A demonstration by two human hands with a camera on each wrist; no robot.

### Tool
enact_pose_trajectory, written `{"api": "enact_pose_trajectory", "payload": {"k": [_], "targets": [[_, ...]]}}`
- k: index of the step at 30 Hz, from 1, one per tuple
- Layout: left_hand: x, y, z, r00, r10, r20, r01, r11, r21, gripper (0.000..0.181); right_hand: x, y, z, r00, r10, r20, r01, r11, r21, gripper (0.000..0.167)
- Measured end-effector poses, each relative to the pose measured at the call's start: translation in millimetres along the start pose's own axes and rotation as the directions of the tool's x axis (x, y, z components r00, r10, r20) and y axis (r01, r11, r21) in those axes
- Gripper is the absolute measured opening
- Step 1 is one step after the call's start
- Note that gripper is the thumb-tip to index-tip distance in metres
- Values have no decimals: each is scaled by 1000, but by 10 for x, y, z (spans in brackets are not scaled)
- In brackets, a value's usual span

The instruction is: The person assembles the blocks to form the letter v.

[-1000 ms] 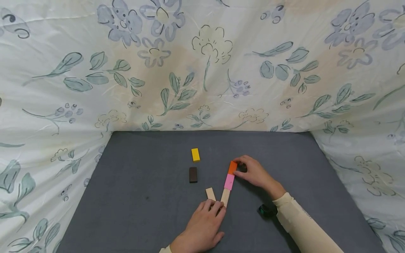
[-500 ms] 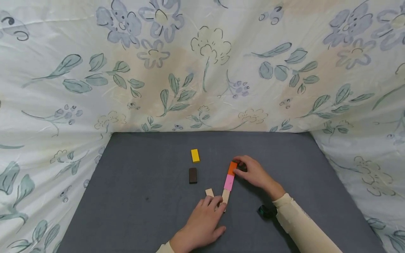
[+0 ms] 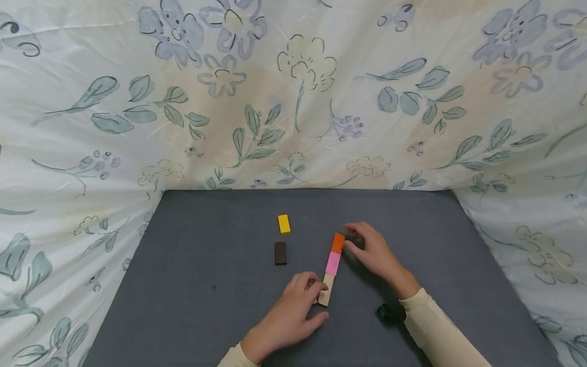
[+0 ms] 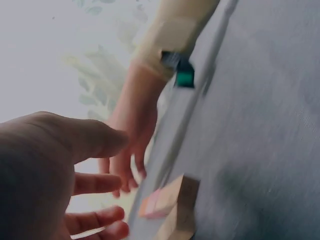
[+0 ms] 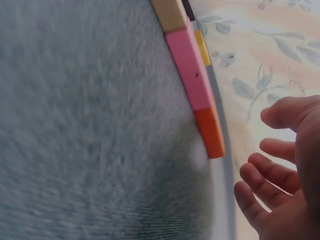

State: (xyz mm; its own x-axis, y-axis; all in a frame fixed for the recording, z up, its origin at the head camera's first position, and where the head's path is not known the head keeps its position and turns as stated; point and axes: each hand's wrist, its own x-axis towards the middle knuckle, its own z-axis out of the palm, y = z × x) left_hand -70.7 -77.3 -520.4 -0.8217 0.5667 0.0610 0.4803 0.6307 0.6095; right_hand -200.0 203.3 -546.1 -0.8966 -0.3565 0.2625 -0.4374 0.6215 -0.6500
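An orange block [image 3: 338,243], a pink block [image 3: 332,263] and a natural wood block [image 3: 326,290] lie end to end in a slanting row. My right hand [image 3: 375,252] is just right of the orange block; the right wrist view shows its fingers apart from it and holding nothing. Over the near end of the row hovers my left hand [image 3: 293,308], its fingers loosely bent. It partly hides a second natural wood block [image 4: 177,222], which meets the first at an angle in the left wrist view. Nothing sits between the left thumb and fingers there.
A dark brown block [image 3: 280,253] lies left of the row, and a yellow block [image 3: 284,224] lies beyond it. All rest on a dark grey cloth surface [image 3: 206,255]. Floral fabric [image 3: 302,102] hangs behind and at both sides.
My right hand has let go of the orange block and drawn slightly right. The left hand has lifted and shifted a little, uncovering more of the row's wood block while hiding the second one.
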Motion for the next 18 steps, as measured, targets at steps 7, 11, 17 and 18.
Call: {"api": "enact_pose_trajectory", "payload": {"k": [7,11,17,18], "targets": [[-20,-290,-361,980,-72,-185,59,995,-75,48,-168,-264,-87,1000,-25,-2,25,995,-95,44],[-16,-539,-589,959,-108,-264,84,991,-99,55,-266,-417,-95,997,-76,-5,75,990,-117,46],[11,-837,-738,960,-132,-248,114,990,-85,70,-378,-579,-15,986,-166,7,165,973,-160,48],[18,-864,-747,962,-134,-236,116,989,-89,74,-396,-600,-3,984,-176,7,175,972,-159,48]]}}
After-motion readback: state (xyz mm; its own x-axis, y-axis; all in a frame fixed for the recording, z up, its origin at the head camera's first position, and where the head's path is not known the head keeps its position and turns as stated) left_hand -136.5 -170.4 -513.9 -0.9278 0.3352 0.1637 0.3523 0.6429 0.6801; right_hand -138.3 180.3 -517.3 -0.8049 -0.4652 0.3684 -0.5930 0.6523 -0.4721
